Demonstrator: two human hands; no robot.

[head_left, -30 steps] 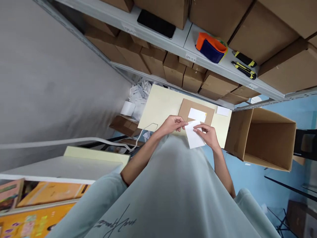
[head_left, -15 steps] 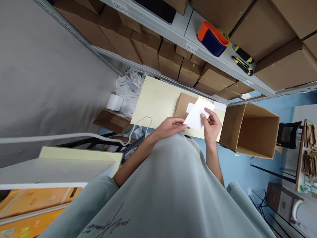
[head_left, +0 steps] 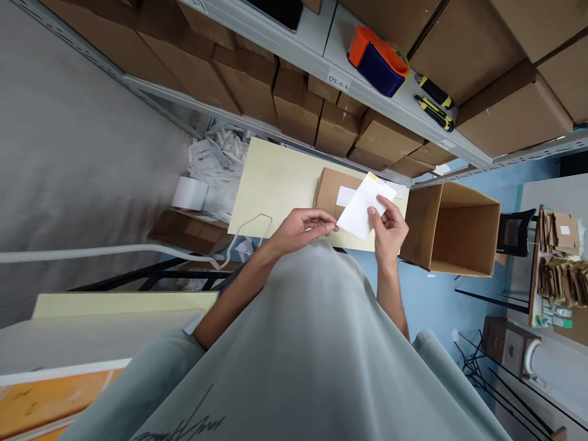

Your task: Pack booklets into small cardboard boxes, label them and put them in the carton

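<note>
My right hand (head_left: 390,231) pinches a small white paper sheet (head_left: 365,208) between thumb and fingers at its right side. The sheet is tilted and has an orange patch at its top corner. My left hand (head_left: 307,229) is closed at the sheet's lower left corner, with thumb and fingertips together there. Behind the sheet, a closed cardboard box (head_left: 328,187) with a white label (head_left: 345,196) on top lies on the pale yellow table (head_left: 271,177). The sheet hides part of this box.
A large open carton (head_left: 466,239) stands right of the table. Above, a shelf (head_left: 316,52) holds boxes, an orange and blue tape dispenser (head_left: 379,61) and two utility knives (head_left: 434,101). A white bent tube (head_left: 138,248) crosses at left, near a white roll (head_left: 189,193).
My left hand has shifted slightly left, its fingertips now at the sheet's corner rather than beneath its edge. My right hand still holds the sheet. The view has turned a little.
</note>
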